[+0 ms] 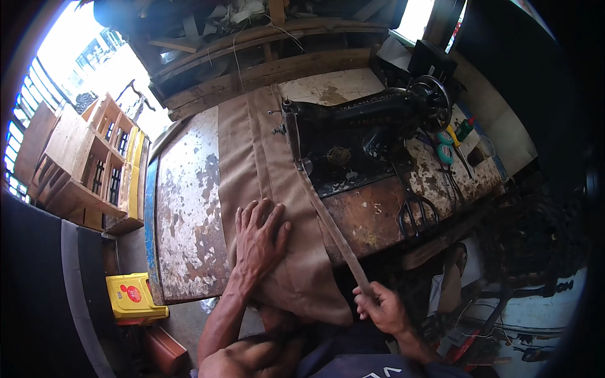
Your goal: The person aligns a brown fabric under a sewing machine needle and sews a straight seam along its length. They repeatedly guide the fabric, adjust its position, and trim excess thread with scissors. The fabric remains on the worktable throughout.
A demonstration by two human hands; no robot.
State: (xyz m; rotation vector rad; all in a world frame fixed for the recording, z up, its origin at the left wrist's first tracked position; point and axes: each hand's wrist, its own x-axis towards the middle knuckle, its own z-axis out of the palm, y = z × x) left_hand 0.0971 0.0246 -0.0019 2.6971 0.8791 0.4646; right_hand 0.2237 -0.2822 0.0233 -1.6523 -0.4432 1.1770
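A long piece of tan cloth (pixel 252 145) lies over a worn table (pixel 186 208) and runs under the needle of a black sewing machine (pixel 359 123). My left hand (pixel 257 239) lies flat on the cloth near the table's front edge, fingers spread. A narrow tan strip (pixel 328 220) runs from the machine's needle down to my right hand (pixel 378 305), which pinches its lower end just off the table edge.
Black scissors (pixel 416 211) lie on the table right of the strip. Small green bottles (pixel 449 142) stand by the machine's handwheel. Wooden crates (pixel 88 164) are stacked at the left, and a yellow container (pixel 132 296) sits on the floor below.
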